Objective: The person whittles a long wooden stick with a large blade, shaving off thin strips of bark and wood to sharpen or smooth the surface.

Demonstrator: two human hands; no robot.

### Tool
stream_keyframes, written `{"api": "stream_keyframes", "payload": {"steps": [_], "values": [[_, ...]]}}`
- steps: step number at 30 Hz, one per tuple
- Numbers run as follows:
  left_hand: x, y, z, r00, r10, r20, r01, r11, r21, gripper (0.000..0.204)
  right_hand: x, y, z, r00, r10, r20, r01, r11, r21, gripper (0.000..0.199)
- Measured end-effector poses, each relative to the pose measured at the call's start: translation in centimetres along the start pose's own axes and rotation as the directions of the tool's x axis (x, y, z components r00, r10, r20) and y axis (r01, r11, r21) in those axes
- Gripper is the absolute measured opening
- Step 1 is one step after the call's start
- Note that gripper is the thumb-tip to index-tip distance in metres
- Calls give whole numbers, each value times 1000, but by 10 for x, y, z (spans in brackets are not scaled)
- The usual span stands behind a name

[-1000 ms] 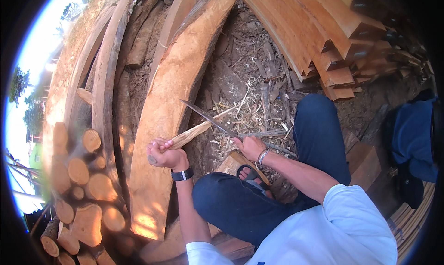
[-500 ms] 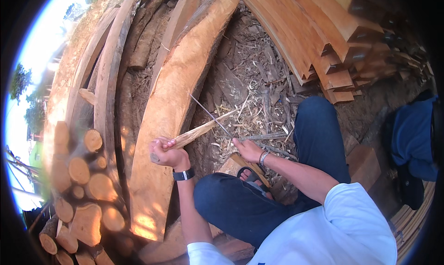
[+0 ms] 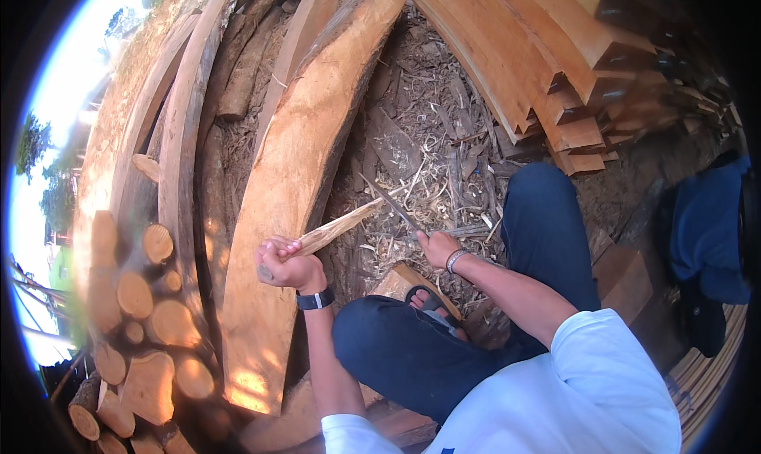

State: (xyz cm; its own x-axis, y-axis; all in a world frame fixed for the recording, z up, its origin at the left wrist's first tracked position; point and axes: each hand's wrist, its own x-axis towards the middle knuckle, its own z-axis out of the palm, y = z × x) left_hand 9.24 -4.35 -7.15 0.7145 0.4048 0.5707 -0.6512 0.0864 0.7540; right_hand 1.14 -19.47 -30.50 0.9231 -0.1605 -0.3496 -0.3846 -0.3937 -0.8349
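Observation:
My left hand (image 3: 285, 264) is closed round one end of a pale wooden stick (image 3: 341, 228), which slants up and to the right over the shavings. In my right hand (image 3: 441, 249) is a long, thin knife (image 3: 394, 203), its blade pointing up and to the left. The blade crosses the stick near the stick's far end; whether the two touch I cannot tell. The knife's handle is hidden inside my fist. Below my left hand lies a long, thick plank (image 3: 293, 160) with a bark edge.
Curled wood shavings (image 3: 432, 168) cover the ground ahead of my sandalled foot (image 3: 434, 307). Stacked sawn beams (image 3: 507, 49) stand at the far right. Cut logs (image 3: 174, 321) are piled at the left. A dark blue bundle of cloth (image 3: 709, 232) is at the right edge.
My right hand has moved right and slightly up with the knife, so the blade has shifted toward the stick's far end. My left hand and the stick have stayed nearly in place.

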Motion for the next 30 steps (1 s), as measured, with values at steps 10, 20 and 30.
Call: {"api": "stream_keyframes", "payload": {"steps": [10, 20, 30], "values": [[4, 0, -6, 1000, -3, 12, 4, 1000, -11, 24, -29, -62, -16, 953, -280, 115, 263, 954, 144, 75], [2, -2, -8, 1000, 11, 8, -12, 1000, 17, 25, -14, -22, -3, 993, -86, 77, 78, 992, 103, 74], [3, 8, -2, 999, 35, -22, -36, 999, -30, 24, -3, -19, -3, 976, 152, 157, -185, 957, 222, 82]]}}
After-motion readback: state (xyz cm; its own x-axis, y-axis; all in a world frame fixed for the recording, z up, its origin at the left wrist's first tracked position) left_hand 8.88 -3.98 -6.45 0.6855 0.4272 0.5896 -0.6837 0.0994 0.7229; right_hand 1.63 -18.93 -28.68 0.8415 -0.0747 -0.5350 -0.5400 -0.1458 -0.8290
